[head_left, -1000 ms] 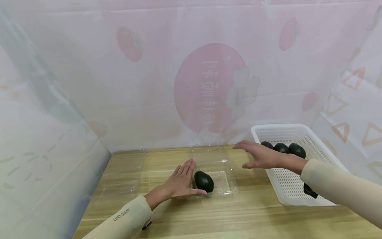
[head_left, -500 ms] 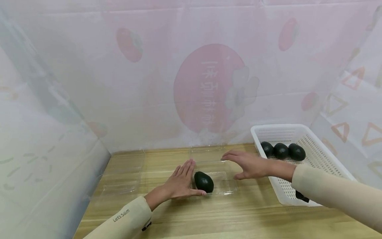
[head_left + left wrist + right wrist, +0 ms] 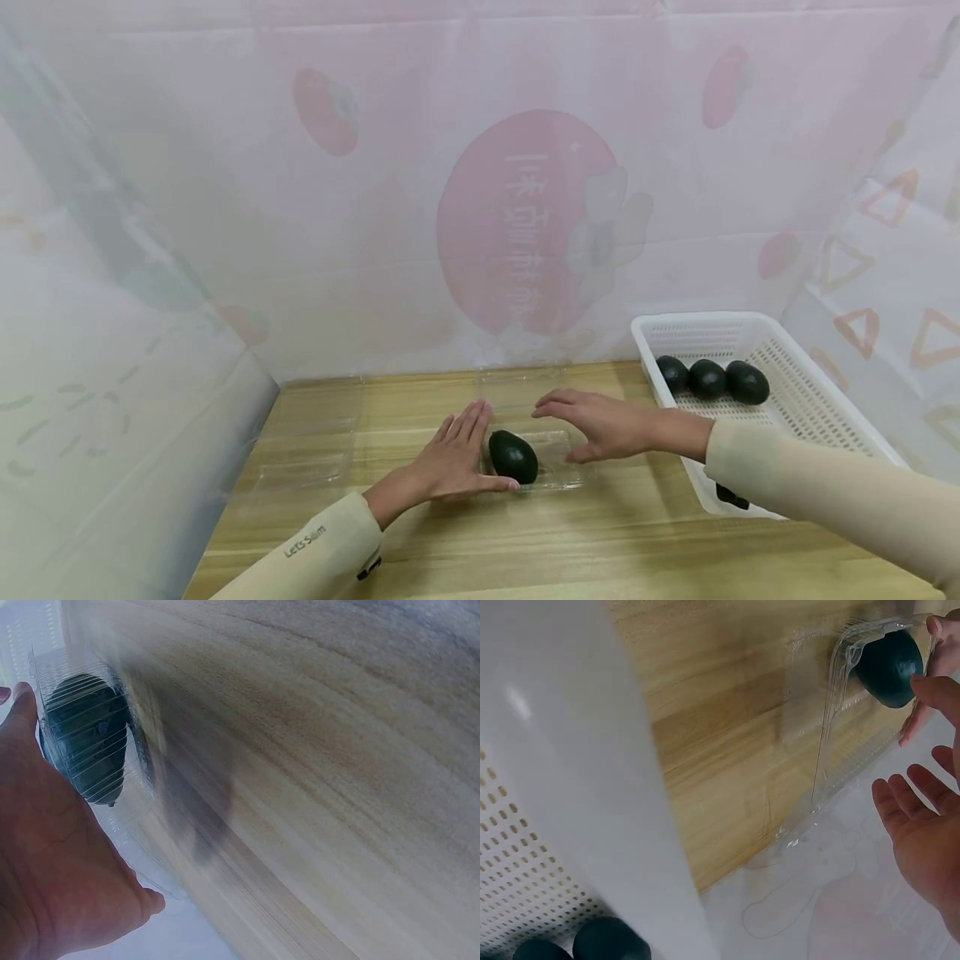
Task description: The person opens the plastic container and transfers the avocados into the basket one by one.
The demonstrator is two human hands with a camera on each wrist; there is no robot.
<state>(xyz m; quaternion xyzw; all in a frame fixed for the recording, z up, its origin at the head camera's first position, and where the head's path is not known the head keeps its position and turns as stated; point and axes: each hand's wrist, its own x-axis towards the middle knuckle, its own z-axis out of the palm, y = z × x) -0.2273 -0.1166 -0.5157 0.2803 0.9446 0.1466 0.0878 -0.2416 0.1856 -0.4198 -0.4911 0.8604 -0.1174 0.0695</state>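
Observation:
A dark green avocado (image 3: 513, 457) lies in the left part of a clear plastic clamshell box (image 3: 562, 486), whose lid (image 3: 525, 385) is folded back toward the wall. My left hand (image 3: 453, 458) rests along the box's left side, fingers straight and thumb stretched across the near rim beside the avocado. In the left wrist view the avocado (image 3: 90, 742) shows through the ribbed plastic wall. Over the right part of the box hovers my right hand (image 3: 611, 425), fingers loosely bent and holding nothing. The right wrist view shows that hand (image 3: 937, 840) with its palm facing the box.
To the right stands a white perforated basket (image 3: 806, 412) with three avocados (image 3: 707, 379) along its far left side; my right forearm passes over it. Another clear plastic box (image 3: 300, 477) lies at the left of the wooden table (image 3: 480, 558). A printed sheet (image 3: 375, 250) hangs behind.
My right hand has moved left and slightly nearer, from beside the basket to over the right part of the box. The left hand and the avocado by it have stayed put.

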